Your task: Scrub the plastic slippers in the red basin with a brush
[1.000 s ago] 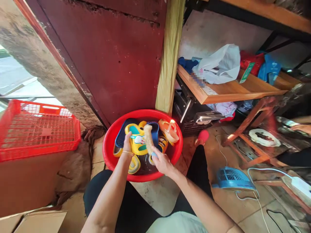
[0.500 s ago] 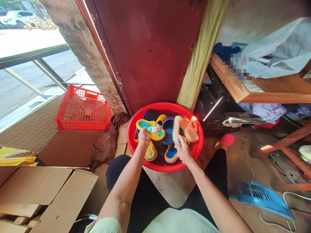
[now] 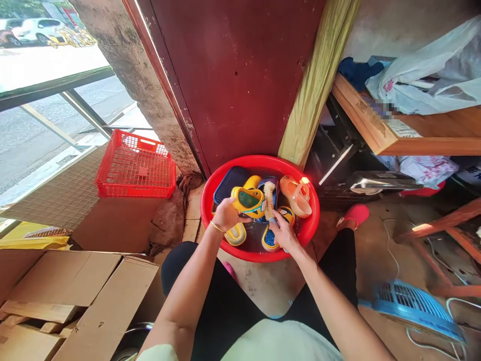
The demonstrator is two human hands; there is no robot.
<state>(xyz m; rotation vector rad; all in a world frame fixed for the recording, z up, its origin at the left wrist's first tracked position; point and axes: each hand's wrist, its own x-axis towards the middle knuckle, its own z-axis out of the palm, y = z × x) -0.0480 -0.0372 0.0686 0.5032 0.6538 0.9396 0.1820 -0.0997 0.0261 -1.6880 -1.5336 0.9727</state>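
Observation:
My left hand (image 3: 228,214) grips a yellow clog (image 3: 248,199) by one end, its dark green inside facing up, above the water in a red basin (image 3: 205,203). In my right hand (image 3: 281,231) is a scrubbing brush (image 3: 269,198) with pale bristles, held upright against or very near the clog's right end; whether they touch I cannot tell. Around them in the basin lie a dark blue shoe (image 3: 229,184) showing its ribbed sole, an orange clog (image 3: 295,195), a yellow-and-blue clog (image 3: 270,238) and a pale yellow textured shoe (image 3: 236,234).
A red plastic crate (image 3: 137,165) sits left of the basin, with cardboard boxes (image 3: 67,276) nearer me. A dark red door (image 3: 240,90) rises behind the basin. To the right are a wooden table (image 3: 409,143), a blue fan (image 3: 413,306) and a wooden stool (image 3: 454,233).
The yellow clog has been turned, so its decorated upper no longer faces up. My left hand has shifted its hold, and the brush is now closer to the clog.

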